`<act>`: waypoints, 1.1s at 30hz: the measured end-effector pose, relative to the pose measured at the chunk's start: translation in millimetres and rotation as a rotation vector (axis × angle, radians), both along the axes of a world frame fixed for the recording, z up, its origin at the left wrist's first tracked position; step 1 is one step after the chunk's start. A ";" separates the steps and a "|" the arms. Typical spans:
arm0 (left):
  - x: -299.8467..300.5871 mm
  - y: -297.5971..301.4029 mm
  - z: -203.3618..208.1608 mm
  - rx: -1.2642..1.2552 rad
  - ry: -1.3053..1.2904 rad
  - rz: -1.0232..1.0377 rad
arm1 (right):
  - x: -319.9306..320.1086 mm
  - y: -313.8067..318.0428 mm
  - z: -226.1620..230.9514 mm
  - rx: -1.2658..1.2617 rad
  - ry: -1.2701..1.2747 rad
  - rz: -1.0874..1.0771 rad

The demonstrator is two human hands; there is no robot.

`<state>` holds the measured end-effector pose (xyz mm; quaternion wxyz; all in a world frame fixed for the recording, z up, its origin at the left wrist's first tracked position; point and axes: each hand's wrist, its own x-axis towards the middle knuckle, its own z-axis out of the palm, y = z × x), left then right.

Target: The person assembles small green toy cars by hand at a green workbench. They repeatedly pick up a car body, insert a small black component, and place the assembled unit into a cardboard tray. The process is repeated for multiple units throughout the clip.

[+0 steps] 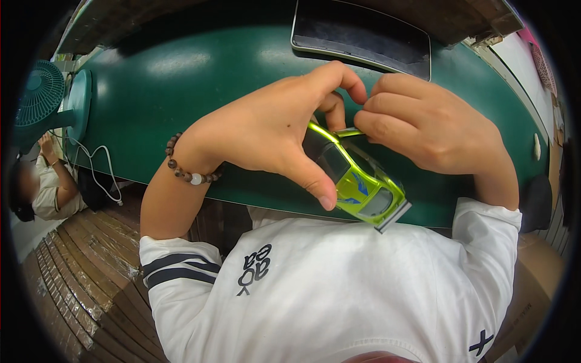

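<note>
A shiny lime-green toy car (370, 192) with blue markings, dark windows and a grey rear wing is tilted over the table's near edge. My left hand (284, 121) holds it, thumb along the near side and fingers curled over the far end, which they partly hide. My right hand (417, 121) is closed, its thumb and forefinger pinching at a thin green flap (347, 132) that stands out from the car's side like an opened door. The fingertips hide just how they grip it. A beaded bracelet (195, 178) circles my left wrist.
The green table (139, 109) runs beneath my hands. A black tray-like panel with a pale rim (363, 36) lies at the back. At far left stand a teal fan (45, 97) and a white cable (100, 160); another person (51, 181) sits beyond. Stacked flattened cardboard (78, 284) lies lower left.
</note>
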<state>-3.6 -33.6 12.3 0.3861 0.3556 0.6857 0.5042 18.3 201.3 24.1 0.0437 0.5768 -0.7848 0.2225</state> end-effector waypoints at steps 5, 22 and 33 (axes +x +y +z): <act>0.2 -1.6 4.1 0.055 -0.101 0.134 | -8.7 -1.2 -4.7 -0.165 0.003 -0.032; 5.2 5.5 1.2 0.163 -0.069 0.120 | -7.6 -6.5 -6.5 -0.398 -0.174 -0.090; 12.7 19.5 9.8 -0.195 0.701 0.198 | -7.2 -23.3 -23.2 -0.384 0.008 -0.154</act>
